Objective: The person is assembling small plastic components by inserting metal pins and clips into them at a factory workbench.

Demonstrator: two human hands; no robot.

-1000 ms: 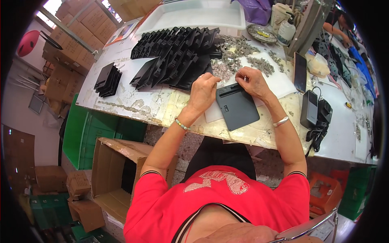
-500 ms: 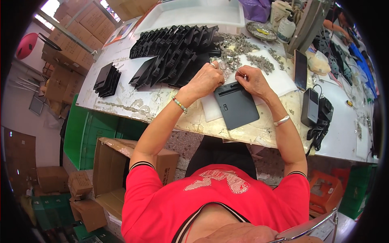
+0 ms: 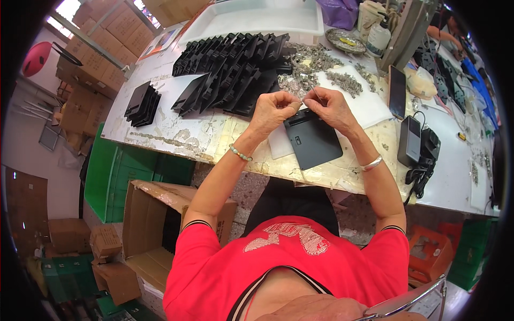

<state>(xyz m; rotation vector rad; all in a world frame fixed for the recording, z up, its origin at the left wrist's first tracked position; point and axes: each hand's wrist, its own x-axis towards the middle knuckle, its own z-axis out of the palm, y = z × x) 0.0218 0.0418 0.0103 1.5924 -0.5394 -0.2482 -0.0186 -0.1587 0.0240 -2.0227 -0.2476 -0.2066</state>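
**Both hands pinch a thin metal piece above a black panel**

The left hand [image 3: 274, 111] and right hand [image 3: 332, 107] meet fingertip to fingertip, both pinched on a thin metal piece [image 3: 313, 93] that sticks up toward 12 o'clock. Directly beneath them, at 6 o'clock, a flat black panel [image 3: 313, 140] lies on the table [image 3: 176, 134]. A heap of small metal parts [image 3: 321, 64] sits at 12 o'clock of the hands, with rows of black panels [image 3: 230, 69] at 10 o'clock.
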